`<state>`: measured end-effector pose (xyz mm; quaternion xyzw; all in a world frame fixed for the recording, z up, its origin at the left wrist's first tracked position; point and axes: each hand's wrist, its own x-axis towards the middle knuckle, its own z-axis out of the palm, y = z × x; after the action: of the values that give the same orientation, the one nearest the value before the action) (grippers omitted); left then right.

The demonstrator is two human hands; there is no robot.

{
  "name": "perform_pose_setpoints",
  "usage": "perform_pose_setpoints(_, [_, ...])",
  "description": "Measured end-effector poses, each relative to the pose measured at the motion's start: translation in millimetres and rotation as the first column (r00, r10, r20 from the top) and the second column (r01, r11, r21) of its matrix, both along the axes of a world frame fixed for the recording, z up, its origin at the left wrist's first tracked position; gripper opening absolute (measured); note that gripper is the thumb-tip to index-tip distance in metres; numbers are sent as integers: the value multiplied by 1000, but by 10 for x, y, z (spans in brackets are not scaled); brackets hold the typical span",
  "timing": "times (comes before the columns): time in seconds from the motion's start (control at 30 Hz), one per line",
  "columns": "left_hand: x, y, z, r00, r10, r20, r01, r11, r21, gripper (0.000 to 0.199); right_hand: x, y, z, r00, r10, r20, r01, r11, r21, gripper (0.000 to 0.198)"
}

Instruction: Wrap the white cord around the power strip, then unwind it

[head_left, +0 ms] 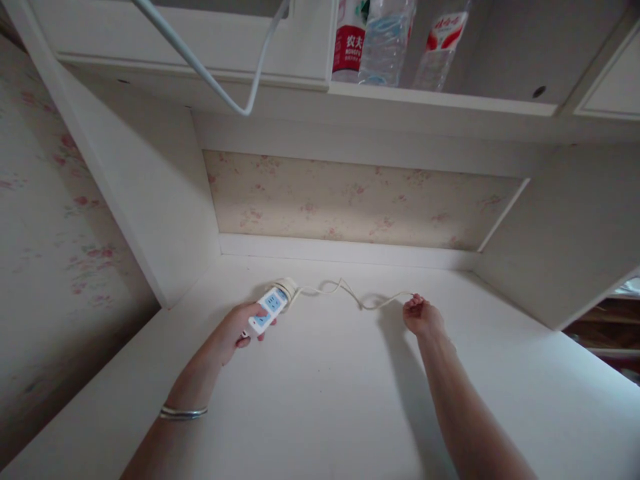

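While white-and-blue oblong plastic power strip (270, 305) is clasped by left hand (245, 321) over white flat surface (320, 427), thin cream flexible cord (370, 309) is pinched in grip of right hand (423, 316); coils (287, 287) bunched at strip's far end, kinked slack between hands; if cord is tugged unevenly, coils could be loosened, kinks drawn into knots, or strip jerked from left grip

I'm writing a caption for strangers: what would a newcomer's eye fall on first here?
Probably the white-and-blue power strip in the left hand, left of centre. From the coil at its far end, a pale cord bends loosely across to the right hand. At the top, three plastic bottles stand on the shelf, red labels showing on two.
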<state>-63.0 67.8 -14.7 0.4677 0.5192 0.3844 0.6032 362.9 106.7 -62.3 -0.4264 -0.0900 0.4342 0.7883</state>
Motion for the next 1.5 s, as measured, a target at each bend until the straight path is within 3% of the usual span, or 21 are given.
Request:
perform_pose_setpoints(0.1, [18, 58, -17, 950, 195, 246, -207, 978, 27, 38, 149, 154, -10, 999, -6, -37, 1, 992, -123, 17])
perform_pose_setpoints(0.2, [-15, 52, -3, 873, 169, 458, -222, 973, 64, 35, 207, 289, 10, 999, 12, -50, -22, 977, -214, 34])
perform_pose_setpoints(0.3, [-44, 2, 34, 807, 30, 589, -101, 991, 87, 30, 162, 341, 13, 997, 52, -56, -66, 958, -278, 32])
perform_pose_setpoints(0.43, [-21, -69, 41, 750, -137, 647, 138, 989, 50, 33, -84, 273, -51, 996, 81, -22, -84, 946, -313, 28])
perform_pose_setpoints(0.57, [24, -119, -22, 713, -343, 612, 366, 926, 93, 35, -526, 113, -156, 987, 155, 41, -137, 949, -286, 4])
perform_pose_setpoints(0.67, [42, -140, -64, 687, -490, 537, 521, 847, 105, 43, -907, -53, -190, 934, 357, 18, -341, 904, -258, 10])
perform_pose_setpoints(0.87, [65, -154, -60, 688, -571, 447, 628, 778, 26, 51, -1512, -447, -35, 655, 755, -24, -746, 641, -183, 6])
perform_pose_setpoints(0.9, [68, -163, -51, 684, -584, 438, 639, 769, 27, 52, -1582, -485, 12, 574, 819, -23, -810, 563, -162, 10])
perform_pose_setpoints(1.0, [81, -207, -19, 653, -642, 401, 694, 720, 23, 56, -1742, -484, 181, 266, 962, -52, -960, 260, -101, 33])
perform_pose_setpoints(1.03, [86, -223, -8, 646, -662, 380, 713, 702, 10, 56, -1779, -449, 249, 194, 980, -54, -979, 189, -77, 38])
perform_pose_setpoints(1.07, [93, -237, 0, 644, -678, 355, 727, 687, -8, 56, -1805, -404, 324, 154, 987, -41, -987, 152, -55, 40])
perform_pose_setpoints(1.17, [115, -253, 5, 669, -688, 281, 728, 683, -59, 53, -1822, -261, 570, 168, 977, 134, -985, 171, -8, 34])
perform_pose_setpoints(1.23, [130, -239, -5, 704, -671, 232, 702, 708, -81, 48, -1791, -201, 722, 230, 941, 249, -970, 243, -20, 33])
perform_pose_setpoints(1.33, [150, -197, -28, 789, -589, 177, 611, 781, -127, 40, -1711, -195, 877, 368, 884, 288, -924, 383, 5, 22])
perform_pose_setpoints(1.4, [156, -170, -41, 858, -486, 168, 509, 848, -150, 40, -1644, -225, 921, 452, 853, 261, -891, 446, 83, 15])
perform_pose_setpoints(1.5, [150, -140, -51, 919, -330, 217, 358, 928, -106, 43, -1515, -265, 897, 543, 800, 257, -840, 519, 158, 30])
